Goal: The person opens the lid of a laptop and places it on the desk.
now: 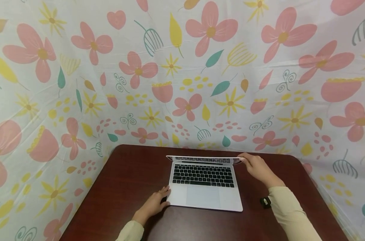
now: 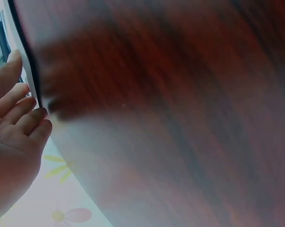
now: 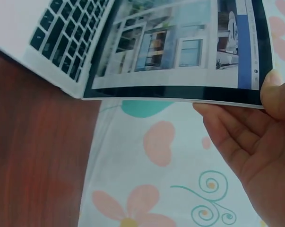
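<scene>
A silver laptop (image 1: 202, 198) with black keys lies on the table. Its screen (image 3: 180, 56) stands up from the keyboard, seen nearly edge-on in the head view; in the right wrist view it is lit and shows a picture of windows. My right hand (image 1: 258, 169) pinches the lid's upper right corner, thumb (image 3: 273, 90) on the screen side and fingers behind. At the base's front left corner, my left hand (image 1: 153, 204) touches the edge with fairly straight fingers, the thumb near the front edge. In the left wrist view the left fingers (image 2: 26, 111) reach the laptop's rim.
The dark red-brown wooden table (image 1: 119, 187) has rounded back corners. Behind it and at both sides hangs a white cloth (image 1: 176, 134) with pink, yellow and green flower prints. A dark strap (image 1: 265, 202) sits by the right sleeve.
</scene>
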The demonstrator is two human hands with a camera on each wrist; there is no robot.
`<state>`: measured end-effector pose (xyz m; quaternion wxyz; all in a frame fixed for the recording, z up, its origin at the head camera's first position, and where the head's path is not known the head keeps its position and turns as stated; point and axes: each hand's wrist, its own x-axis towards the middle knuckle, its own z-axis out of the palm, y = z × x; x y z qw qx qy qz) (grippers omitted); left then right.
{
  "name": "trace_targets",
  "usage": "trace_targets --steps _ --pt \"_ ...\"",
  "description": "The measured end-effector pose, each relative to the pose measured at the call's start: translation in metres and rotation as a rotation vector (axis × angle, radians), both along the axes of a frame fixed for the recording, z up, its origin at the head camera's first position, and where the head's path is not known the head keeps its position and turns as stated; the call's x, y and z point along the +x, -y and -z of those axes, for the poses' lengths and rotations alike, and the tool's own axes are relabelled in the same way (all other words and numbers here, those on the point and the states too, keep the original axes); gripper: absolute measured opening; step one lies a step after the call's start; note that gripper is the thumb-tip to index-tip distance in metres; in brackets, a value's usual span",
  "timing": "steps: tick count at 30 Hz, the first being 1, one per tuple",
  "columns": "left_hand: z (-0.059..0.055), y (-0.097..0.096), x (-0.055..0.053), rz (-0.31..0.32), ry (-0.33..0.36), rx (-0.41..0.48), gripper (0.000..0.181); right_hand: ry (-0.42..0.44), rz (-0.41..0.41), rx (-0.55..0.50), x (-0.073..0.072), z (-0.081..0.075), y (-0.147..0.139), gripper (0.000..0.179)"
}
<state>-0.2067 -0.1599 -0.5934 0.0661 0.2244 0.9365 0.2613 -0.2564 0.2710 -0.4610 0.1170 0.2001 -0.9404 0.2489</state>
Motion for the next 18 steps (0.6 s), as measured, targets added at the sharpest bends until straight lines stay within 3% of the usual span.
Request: trace_targets --steps 7,18 --pt "-0.002 -0.001 0.001 -0.009 0.009 -0.002 0.052 0.004 0.034 -0.011 -0.018 -0.005 0.0 0.024" --pt "-0.002 0.0 0.0 0.014 -0.014 0.012 0.05 0.094 0.102 -0.044 -0.046 -0.015 0.004 0.035"
